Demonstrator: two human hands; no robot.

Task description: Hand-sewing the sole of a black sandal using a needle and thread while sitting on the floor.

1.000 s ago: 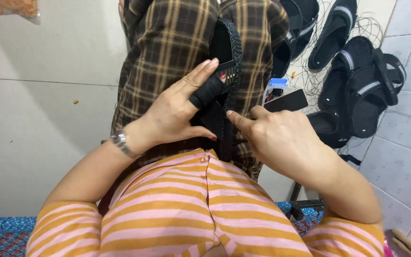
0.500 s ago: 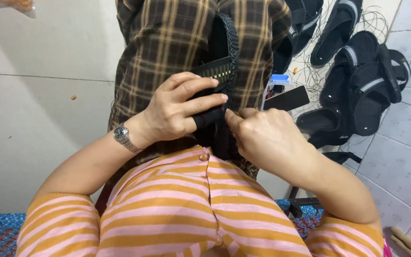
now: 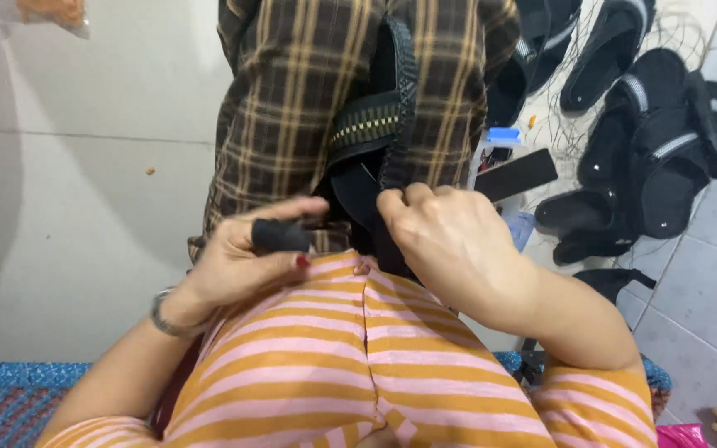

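Fingers of the left hand (image 3: 246,261) curl closed around a short black strap piece (image 3: 280,236) above the plaid cloth (image 3: 292,99). Beside it, the right hand (image 3: 450,241) pinches the black sandal (image 3: 375,158); more sandals (image 3: 657,141) lie on the floor.

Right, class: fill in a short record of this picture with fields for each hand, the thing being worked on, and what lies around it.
Left hand: closed around a small black piece, a bracelet on the wrist.
Right hand: pinching the black strap.
Worked thing: strap with a woven band, lying on checked cloth over the lap.
Clothing: pink and orange striped top.
Surroundings: black sandals on the tiled floor to the right; blue mat at lower left.
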